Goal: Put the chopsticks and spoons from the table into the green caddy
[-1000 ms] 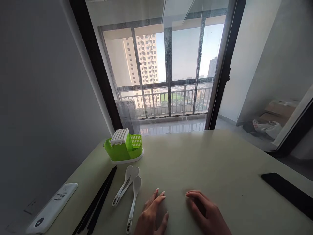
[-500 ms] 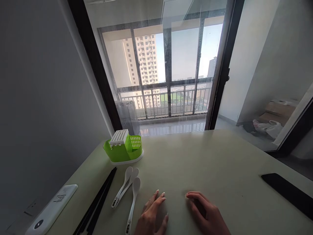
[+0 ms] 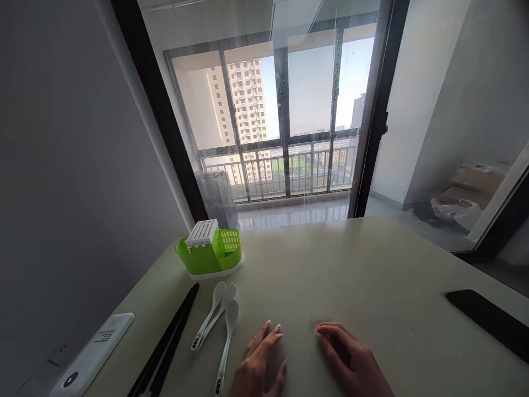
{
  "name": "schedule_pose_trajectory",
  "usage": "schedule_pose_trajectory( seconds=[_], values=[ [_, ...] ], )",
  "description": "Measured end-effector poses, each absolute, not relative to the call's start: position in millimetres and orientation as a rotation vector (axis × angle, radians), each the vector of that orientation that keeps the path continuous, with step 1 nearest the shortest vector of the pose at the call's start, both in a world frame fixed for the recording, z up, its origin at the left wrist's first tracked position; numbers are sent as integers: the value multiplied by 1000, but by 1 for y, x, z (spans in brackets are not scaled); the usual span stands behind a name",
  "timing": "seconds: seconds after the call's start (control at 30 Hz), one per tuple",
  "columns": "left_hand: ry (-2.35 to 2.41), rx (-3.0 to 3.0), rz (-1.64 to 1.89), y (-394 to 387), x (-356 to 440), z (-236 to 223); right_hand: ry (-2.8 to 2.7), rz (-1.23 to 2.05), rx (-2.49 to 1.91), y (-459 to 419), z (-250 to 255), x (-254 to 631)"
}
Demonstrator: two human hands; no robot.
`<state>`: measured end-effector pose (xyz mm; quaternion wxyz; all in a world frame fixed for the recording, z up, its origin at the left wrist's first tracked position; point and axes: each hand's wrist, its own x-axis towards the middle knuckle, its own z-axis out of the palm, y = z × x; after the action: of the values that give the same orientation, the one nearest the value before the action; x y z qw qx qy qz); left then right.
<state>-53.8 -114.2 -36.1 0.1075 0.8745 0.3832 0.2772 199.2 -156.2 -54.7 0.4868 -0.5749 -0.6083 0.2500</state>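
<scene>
My left hand (image 3: 260, 364) rests on the table with its fingers stretched forward and the thumb apart, holding nothing. To its right, my right hand (image 3: 351, 358) lies on the tabletop, fingers loosely curved with a gap inside and nothing visible in them. Closest to my left hand is a white spoon (image 3: 227, 347) with a marked handle. Two more white spoons (image 3: 212, 317) overlap just beyond it. Further left lie several black chopsticks (image 3: 169, 339). Behind the spoons stands a green utensil holder (image 3: 210, 256) with a white slotted piece on top.
A long white device (image 3: 95, 353) with printed text lies at the table's left edge. At the right is a flat, long black object (image 3: 491, 320). The pale table (image 3: 306, 259) ends at a glass door. Boxes and a plastic bag (image 3: 458, 212) sit on the floor beyond.
The view has shifted very slightly. Both hands stay in the same places on the table, and no object has moved.
</scene>
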Motion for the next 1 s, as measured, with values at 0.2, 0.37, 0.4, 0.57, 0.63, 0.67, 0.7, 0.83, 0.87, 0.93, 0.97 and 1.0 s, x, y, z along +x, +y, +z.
schedule_pose_trajectory(
  seconds=[0.2,0.37,0.4,0.57,0.63,0.67,0.7,0.83,0.87,0.93,0.97,1.0],
  values=[
    [1117,2568,823,-116,-53,-36,-1486,561,-1387,-156,-54,201],
    [1115,2581,804,-117,-53,-34,-1518,565,-1405,-156,-54,202],
    [1117,2589,791,-117,-54,-34,-1520,565,-1410,-156,-54,202],
    [1140,2615,745,-116,-54,-37,-1534,560,-1397,-157,-55,202],
    [1131,2615,760,-116,-54,-37,-1537,563,-1393,-158,-55,201],
    [1124,2615,771,-116,-55,-37,-1536,566,-1394,-158,-55,201],
    [1117,2619,783,-116,-55,-36,-1534,571,-1399,-157,-55,201],
    [1090,2656,817,-116,-56,-35,-1518,582,-1411,-156,-55,200],
    [1084,2663,823,-115,-57,-36,-1515,583,-1408,-156,-55,199],
    [1078,2671,830,-114,-57,-37,-1512,589,-1401,-156,-56,199],
    [1076,2674,829,-113,-57,-38,-1510,593,-1398,-156,-56,199],
    [1079,2673,826,-112,-57,-39,-1508,599,-1396,-156,-57,199]
  ],
)
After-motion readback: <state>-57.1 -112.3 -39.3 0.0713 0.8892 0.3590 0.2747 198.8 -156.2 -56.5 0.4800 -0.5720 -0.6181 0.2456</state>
